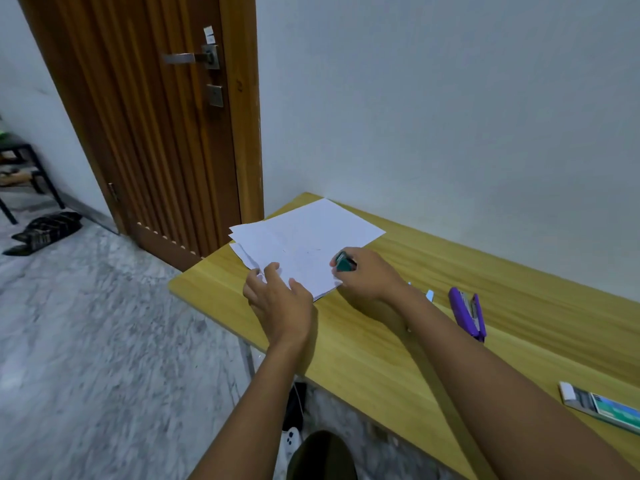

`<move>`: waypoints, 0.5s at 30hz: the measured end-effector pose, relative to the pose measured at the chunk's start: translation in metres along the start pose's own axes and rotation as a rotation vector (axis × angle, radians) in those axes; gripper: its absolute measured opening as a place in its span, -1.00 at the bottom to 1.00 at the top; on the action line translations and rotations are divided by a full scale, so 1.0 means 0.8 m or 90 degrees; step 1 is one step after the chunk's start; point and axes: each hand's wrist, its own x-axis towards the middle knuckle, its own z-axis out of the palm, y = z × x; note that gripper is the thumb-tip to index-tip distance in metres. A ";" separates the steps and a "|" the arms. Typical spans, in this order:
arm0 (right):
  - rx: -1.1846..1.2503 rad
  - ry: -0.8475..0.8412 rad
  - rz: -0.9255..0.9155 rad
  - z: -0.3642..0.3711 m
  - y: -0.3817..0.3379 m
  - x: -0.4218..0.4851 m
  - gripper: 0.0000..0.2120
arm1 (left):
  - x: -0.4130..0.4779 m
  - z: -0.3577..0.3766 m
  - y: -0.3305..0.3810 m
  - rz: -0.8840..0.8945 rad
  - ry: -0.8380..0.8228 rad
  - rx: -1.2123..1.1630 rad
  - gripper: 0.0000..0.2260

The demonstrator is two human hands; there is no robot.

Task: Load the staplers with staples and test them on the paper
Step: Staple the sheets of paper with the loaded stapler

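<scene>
Right hand (367,275): fingers curled round green stapler (344,262), at near right corner of paper (304,237) on bench (381,341). Left hand (277,292): fingers spread, resting on paper's near left corner. Purple stapler (467,313) lies right, long axis toward me, nearer right hand

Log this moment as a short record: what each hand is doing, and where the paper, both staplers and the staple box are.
left hand: rests on the near corner of the paper, fingers spread
right hand: grips the green stapler at the paper's right edge
paper: loose stack of white sheets at the left end of the table
purple stapler: lies on the table to the right of the right hand, untouched, seemingly hinged open
staple box: near the table's front edge, far right, partly out of frame
</scene>
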 end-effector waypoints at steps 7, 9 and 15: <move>-0.033 0.037 0.147 0.011 0.006 0.021 -0.71 | -0.002 0.004 0.001 -0.004 -0.023 0.081 -0.60; -0.016 0.042 0.151 0.015 -0.001 0.027 -0.71 | -0.002 0.004 0.001 -0.003 -0.025 0.089 -0.59; 0.082 -0.011 0.197 0.010 -0.013 0.034 -0.75 | -0.001 0.005 0.001 0.000 -0.014 0.080 -0.60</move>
